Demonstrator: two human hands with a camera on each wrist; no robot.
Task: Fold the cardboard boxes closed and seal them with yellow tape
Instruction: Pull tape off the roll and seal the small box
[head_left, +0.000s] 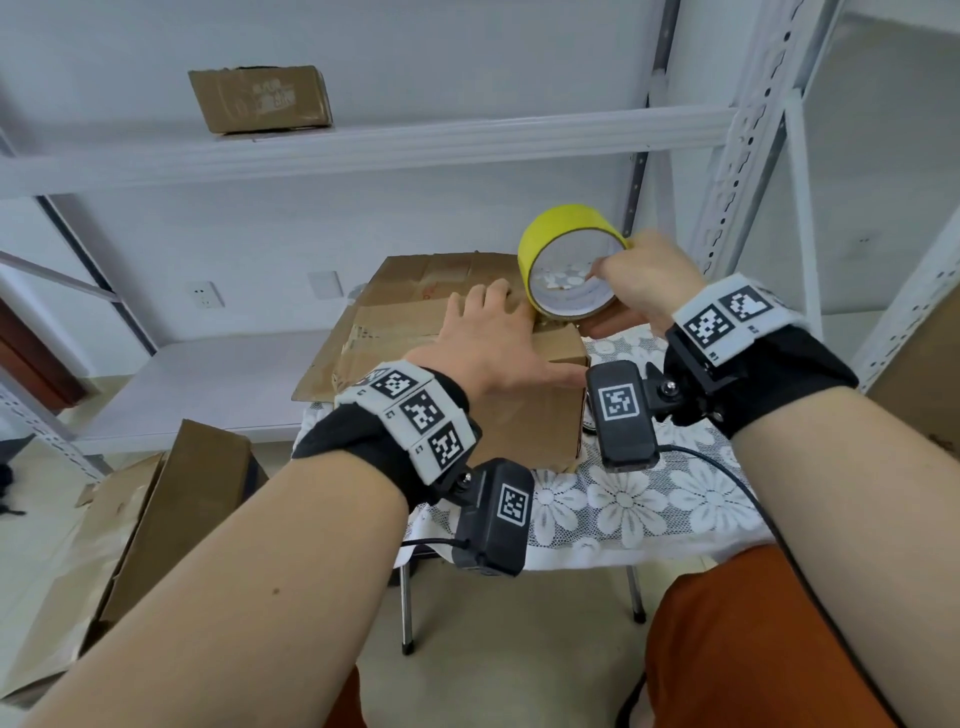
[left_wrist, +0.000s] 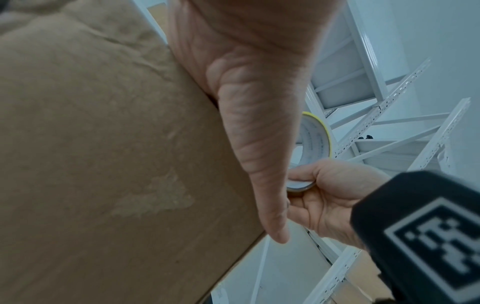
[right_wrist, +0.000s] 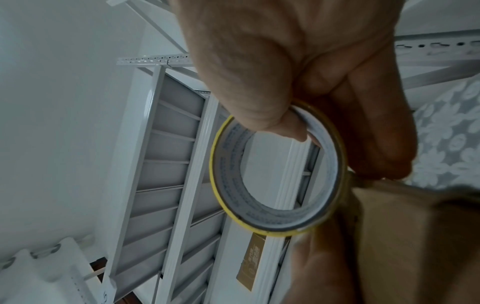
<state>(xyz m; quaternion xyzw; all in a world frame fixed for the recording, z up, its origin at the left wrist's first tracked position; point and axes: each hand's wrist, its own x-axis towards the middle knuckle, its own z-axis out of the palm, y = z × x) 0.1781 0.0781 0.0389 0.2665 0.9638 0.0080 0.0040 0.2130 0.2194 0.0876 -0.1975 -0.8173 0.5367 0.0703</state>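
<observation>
Box (head_left: 467, 364) sits mid-worktop (head_left: 649, 504) on the lace cloth, one flap folded down over the top, another flap (head_left: 415, 291) lying open toward 11 o'clock. Left hand (head_left: 498, 338) lies flat on the top panel, fingers straight and spread, thumb running along the right edge: pressing, not gripping. Right hand (head_left: 644, 286) holds the yellow tape roll (head_left: 571, 260) at the box's 1 o'clock corner; thumb hooked inside the core, fingers wrapped around the outside, so the grip is closed on the roll. Roll stands on edge, touching the box's top corner.

Handling read, my judgement:
- Cardboard is light and used: creased, with scuffed patches where old tape tore off. Panels flex, so I press flat over the seam, not at a free edge.
- Box probably slides on the cloth when the tape pulls; the left palm has to anchor it.
- Roll is a rigid ring, light, smooth outside. Core-and-rim pinch is the right hold, lets it rotate while unspooling.
- Tape is sticky and thin, folds onto itself if slack. Keep it taut.
- Can't tell whether the free end is stuck down yet; it's hidden behind the roll.

Second box (head_left: 260, 98) sits on the shelf (head_left: 467, 140) at 10 o'clock, more flattened cardboard (head_left: 156, 499) on the floor at 8 o'clock.
</observation>
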